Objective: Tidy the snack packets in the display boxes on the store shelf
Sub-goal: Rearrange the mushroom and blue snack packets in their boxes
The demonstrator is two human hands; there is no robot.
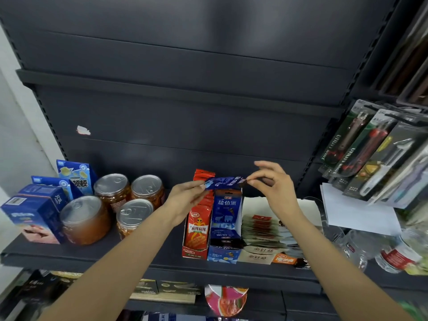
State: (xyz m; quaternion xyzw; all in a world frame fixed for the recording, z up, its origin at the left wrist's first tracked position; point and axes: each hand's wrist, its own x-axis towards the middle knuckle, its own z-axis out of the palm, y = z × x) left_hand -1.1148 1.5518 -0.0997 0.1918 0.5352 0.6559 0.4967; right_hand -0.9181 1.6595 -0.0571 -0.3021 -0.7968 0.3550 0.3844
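Head view shows, a little right of the frame's centre, a blue snack packet [224, 183] held flat and crosswise above the blue display box [225, 224], which sits on the dark shelf [148, 256] between the red display box [198, 224] and a loose row of tan sachets [259, 230]. I judge the packet to be light, thin and floppy, with a slick film skin likely to slide under a loose touch; its sealed ends look like the firmest places to take it. The left hand [185, 200] pinches the packet's left end between thumb and fingers. The right hand [269, 181] pinches the right end with thumb and forefinger, its remaining fingers lifted and fanned apart. Both arms reach up from the lower frame.
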